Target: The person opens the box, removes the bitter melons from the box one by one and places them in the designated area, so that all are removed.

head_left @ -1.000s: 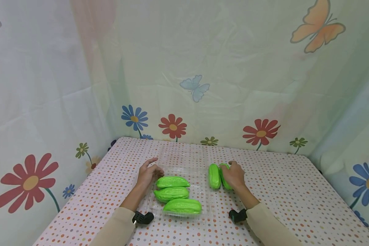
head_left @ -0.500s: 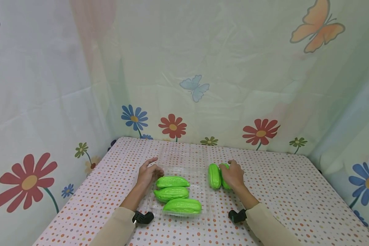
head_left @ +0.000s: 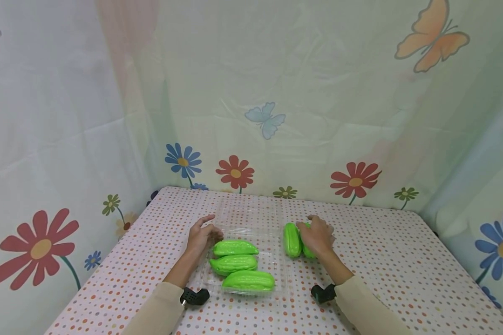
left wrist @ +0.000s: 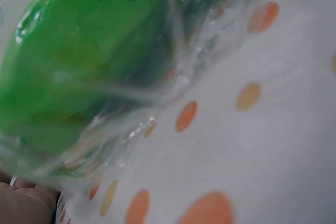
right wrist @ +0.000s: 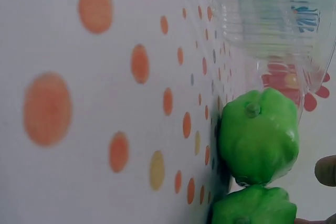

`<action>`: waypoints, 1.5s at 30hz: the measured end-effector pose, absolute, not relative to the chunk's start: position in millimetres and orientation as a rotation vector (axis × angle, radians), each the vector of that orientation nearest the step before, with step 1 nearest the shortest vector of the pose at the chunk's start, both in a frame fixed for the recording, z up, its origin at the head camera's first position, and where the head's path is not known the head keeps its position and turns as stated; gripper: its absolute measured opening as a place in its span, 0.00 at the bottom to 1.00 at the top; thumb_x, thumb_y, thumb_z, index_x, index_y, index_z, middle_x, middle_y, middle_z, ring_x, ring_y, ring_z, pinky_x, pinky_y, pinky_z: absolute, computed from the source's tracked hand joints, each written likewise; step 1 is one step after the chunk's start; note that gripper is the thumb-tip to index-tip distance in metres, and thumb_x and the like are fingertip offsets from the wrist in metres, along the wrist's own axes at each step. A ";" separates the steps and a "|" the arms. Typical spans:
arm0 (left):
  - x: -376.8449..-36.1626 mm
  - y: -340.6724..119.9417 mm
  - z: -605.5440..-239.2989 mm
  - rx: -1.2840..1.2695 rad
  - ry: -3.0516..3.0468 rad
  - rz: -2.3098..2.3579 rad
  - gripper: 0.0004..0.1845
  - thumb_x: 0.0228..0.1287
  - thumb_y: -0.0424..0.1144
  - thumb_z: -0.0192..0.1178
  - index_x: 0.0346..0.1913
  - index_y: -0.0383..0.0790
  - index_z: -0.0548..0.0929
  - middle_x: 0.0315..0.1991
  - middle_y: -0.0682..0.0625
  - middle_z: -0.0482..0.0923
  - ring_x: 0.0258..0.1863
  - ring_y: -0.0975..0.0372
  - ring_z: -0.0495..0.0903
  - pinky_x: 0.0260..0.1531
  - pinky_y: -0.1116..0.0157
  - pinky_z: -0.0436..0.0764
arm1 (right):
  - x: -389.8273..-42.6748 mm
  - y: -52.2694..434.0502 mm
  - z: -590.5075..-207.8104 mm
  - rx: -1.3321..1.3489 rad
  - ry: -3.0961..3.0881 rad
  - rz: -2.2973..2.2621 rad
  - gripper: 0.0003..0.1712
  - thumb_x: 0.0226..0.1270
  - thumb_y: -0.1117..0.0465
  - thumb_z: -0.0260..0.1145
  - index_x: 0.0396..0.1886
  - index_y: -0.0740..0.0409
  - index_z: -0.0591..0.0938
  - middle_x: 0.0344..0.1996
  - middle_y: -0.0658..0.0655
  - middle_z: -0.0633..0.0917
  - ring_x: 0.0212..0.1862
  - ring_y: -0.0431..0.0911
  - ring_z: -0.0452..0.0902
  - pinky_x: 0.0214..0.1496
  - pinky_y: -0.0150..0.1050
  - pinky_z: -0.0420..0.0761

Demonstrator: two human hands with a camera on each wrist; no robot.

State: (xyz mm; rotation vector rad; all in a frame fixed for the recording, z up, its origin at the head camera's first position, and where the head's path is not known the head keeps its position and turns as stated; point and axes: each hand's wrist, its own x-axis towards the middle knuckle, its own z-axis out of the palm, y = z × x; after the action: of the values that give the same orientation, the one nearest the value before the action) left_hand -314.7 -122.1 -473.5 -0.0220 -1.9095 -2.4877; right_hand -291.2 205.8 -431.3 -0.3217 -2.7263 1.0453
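Note:
My left hand rests at the far left corner of a clear plastic clamshell box, fingers loosely bent. In the left wrist view, part of that hand shows below the box corner. Three bright green ridged bitter melons lie crosswise in the box: a far one, a middle one and a near one. Right of the box, two more stand lengthwise on the table. My right hand is over the right one; the left one is beside it. In the right wrist view, the thumb stays apart from both melons.
The box's clear lid lies folded back toward the far table edge. A dotted cloth covers the table. Behind it hangs a curtain printed with flowers and butterflies. Black wrist cameras sit at both cuffs.
My right hand has shifted slightly left and away from me, its thumb now reaching toward the left loose melon. The left hand, box and melons stay where they were.

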 end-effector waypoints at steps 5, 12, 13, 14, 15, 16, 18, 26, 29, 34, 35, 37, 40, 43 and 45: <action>-314.3 -122.2 -473.3 -0.031 -1.903 -2.491 0.29 0.69 0.29 0.54 0.73 0.34 0.67 0.25 0.50 0.85 0.27 0.59 0.85 0.36 0.61 0.86 | -286.5 202.6 -427.4 -0.243 -2.695 1.058 0.37 0.77 0.46 0.52 0.72 0.70 0.66 0.68 0.76 0.66 0.72 0.74 0.49 0.68 0.75 0.49; -314.2 -122.1 -472.8 -0.039 -1.905 -2.492 0.29 0.69 0.29 0.54 0.73 0.34 0.66 0.25 0.50 0.85 0.27 0.59 0.85 0.35 0.62 0.86 | -278.7 193.0 -423.3 -0.063 -2.607 0.998 0.30 0.77 0.50 0.55 0.66 0.69 0.74 0.64 0.73 0.73 0.69 0.69 0.57 0.68 0.70 0.55; -314.4 -122.2 -472.9 -0.040 -1.904 -2.494 0.29 0.70 0.29 0.54 0.73 0.34 0.66 0.25 0.50 0.85 0.27 0.59 0.85 0.35 0.62 0.86 | -276.9 190.8 -422.1 -0.037 -2.593 1.002 0.30 0.76 0.50 0.56 0.65 0.69 0.75 0.63 0.73 0.73 0.68 0.68 0.58 0.68 0.70 0.56; -314.4 -122.2 -472.8 -0.043 -1.905 -2.492 0.29 0.70 0.28 0.53 0.73 0.33 0.66 0.25 0.50 0.85 0.27 0.59 0.85 0.36 0.62 0.86 | -275.2 188.5 -420.6 -0.014 -2.585 1.001 0.29 0.76 0.51 0.56 0.64 0.69 0.75 0.63 0.72 0.74 0.68 0.68 0.59 0.68 0.69 0.56; -314.4 -122.2 -472.7 -0.046 -1.906 -2.492 0.29 0.70 0.28 0.53 0.73 0.33 0.66 0.25 0.50 0.85 0.27 0.59 0.85 0.36 0.62 0.86 | -273.6 186.5 -419.3 0.013 -2.579 1.001 0.28 0.76 0.51 0.57 0.64 0.69 0.76 0.62 0.72 0.75 0.68 0.67 0.60 0.68 0.68 0.57; -314.3 -122.3 -472.5 -0.048 -1.907 -2.492 0.28 0.70 0.28 0.53 0.73 0.33 0.67 0.25 0.51 0.85 0.27 0.60 0.85 0.36 0.63 0.86 | -272.1 184.4 -417.8 0.035 -2.572 1.001 0.28 0.76 0.51 0.57 0.63 0.69 0.76 0.61 0.71 0.76 0.67 0.66 0.61 0.68 0.67 0.59; -313.9 -122.5 -472.3 -0.044 -1.903 -2.497 0.28 0.70 0.28 0.53 0.72 0.33 0.67 0.25 0.51 0.85 0.27 0.59 0.85 0.36 0.62 0.86 | -269.1 180.7 -415.5 0.077 -2.569 1.011 0.27 0.76 0.51 0.58 0.63 0.69 0.77 0.60 0.70 0.77 0.66 0.65 0.64 0.67 0.65 0.63; -314.0 -123.3 -472.6 -0.036 -1.903 -2.506 0.28 0.70 0.28 0.53 0.72 0.34 0.67 0.26 0.50 0.85 0.27 0.59 0.85 0.37 0.62 0.86 | -251.0 163.8 -406.2 0.176 -2.570 1.077 0.25 0.75 0.51 0.61 0.58 0.67 0.81 0.51 0.65 0.82 0.59 0.61 0.72 0.56 0.58 0.74; -314.8 -123.3 -472.5 -0.038 -1.900 -2.514 0.29 0.70 0.28 0.53 0.73 0.34 0.66 0.26 0.49 0.86 0.28 0.59 0.85 0.38 0.61 0.86 | -245.4 158.4 -403.0 0.220 -2.552 1.084 0.23 0.74 0.52 0.62 0.56 0.66 0.82 0.49 0.64 0.83 0.56 0.59 0.74 0.55 0.55 0.76; -316.7 -123.1 -473.2 -0.034 -1.896 -2.522 0.30 0.70 0.28 0.52 0.74 0.34 0.64 0.27 0.48 0.87 0.29 0.58 0.86 0.39 0.60 0.86 | -237.7 150.6 -400.1 0.257 -2.557 1.109 0.21 0.72 0.52 0.65 0.55 0.62 0.83 0.47 0.61 0.84 0.53 0.56 0.77 0.53 0.52 0.78; -316.9 -123.0 -473.1 -0.032 -1.896 -2.522 0.30 0.70 0.28 0.52 0.74 0.34 0.64 0.27 0.48 0.87 0.29 0.58 0.86 0.39 0.60 0.86 | -235.6 149.3 -399.5 0.273 -2.563 1.120 0.21 0.72 0.52 0.65 0.54 0.62 0.83 0.47 0.60 0.85 0.53 0.55 0.78 0.53 0.51 0.79; -316.6 -123.0 -472.8 -0.028 -1.899 -2.520 0.30 0.70 0.28 0.53 0.74 0.35 0.65 0.27 0.48 0.86 0.28 0.58 0.86 0.39 0.60 0.86 | -231.5 146.1 -398.6 0.307 -2.580 1.147 0.20 0.72 0.52 0.65 0.54 0.61 0.82 0.47 0.59 0.85 0.51 0.53 0.79 0.53 0.50 0.80; -315.1 -123.3 -472.3 -0.031 -1.904 -2.511 0.29 0.69 0.28 0.53 0.73 0.34 0.65 0.27 0.49 0.86 0.28 0.59 0.85 0.38 0.61 0.86 | -225.9 141.3 -397.0 0.396 -2.595 1.208 0.19 0.71 0.54 0.66 0.55 0.60 0.82 0.48 0.57 0.84 0.49 0.49 0.79 0.52 0.47 0.82; -312.3 -123.6 -468.8 -0.026 -1.901 -2.515 0.29 0.69 0.27 0.53 0.72 0.34 0.66 0.27 0.48 0.86 0.28 0.58 0.85 0.39 0.61 0.86 | -222.3 137.3 -397.0 0.472 -2.612 1.296 0.18 0.71 0.56 0.68 0.56 0.59 0.82 0.49 0.56 0.83 0.49 0.49 0.80 0.50 0.43 0.83; -312.6 -123.0 -469.1 -0.027 -1.895 -2.512 0.29 0.68 0.27 0.53 0.72 0.33 0.66 0.26 0.48 0.86 0.27 0.58 0.85 0.38 0.61 0.86 | -220.0 136.0 -397.6 0.512 -2.632 1.345 0.19 0.71 0.55 0.67 0.57 0.58 0.82 0.52 0.56 0.83 0.51 0.52 0.80 0.49 0.42 0.83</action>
State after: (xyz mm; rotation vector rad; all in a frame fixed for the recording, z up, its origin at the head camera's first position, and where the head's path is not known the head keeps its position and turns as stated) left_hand -312.6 -123.0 -469.1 -0.0272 -1.8953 -2.5115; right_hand -220.0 136.0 -397.6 0.5120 -2.6319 1.3449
